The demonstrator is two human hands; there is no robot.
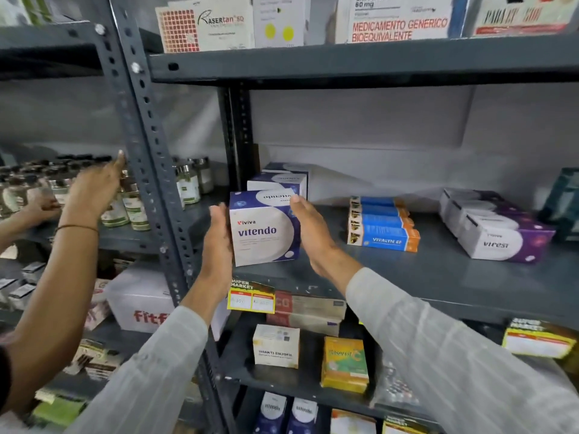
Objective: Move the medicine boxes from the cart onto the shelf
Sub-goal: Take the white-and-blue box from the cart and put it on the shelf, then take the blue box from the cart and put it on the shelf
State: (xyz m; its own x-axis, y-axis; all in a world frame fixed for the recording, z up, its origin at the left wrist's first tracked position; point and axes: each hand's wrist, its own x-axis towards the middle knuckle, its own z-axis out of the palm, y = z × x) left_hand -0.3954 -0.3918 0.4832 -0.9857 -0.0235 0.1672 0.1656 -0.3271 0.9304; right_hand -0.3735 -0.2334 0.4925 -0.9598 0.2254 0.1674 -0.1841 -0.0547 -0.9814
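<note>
A white and purple Vitendo box stands upright at the left end of the grey middle shelf. My left hand presses flat against its left side and my right hand against its right side, so both hold it between them. Behind it stand two more Vitendo boxes in a row toward the back wall. The cart is out of view.
Blue and orange Vivalyn boxes and purple Virest boxes lie further right on the same shelf. Another person's hands reach among bottles on the left rack. A slotted upright post separates the racks. Boxes fill shelves above and below.
</note>
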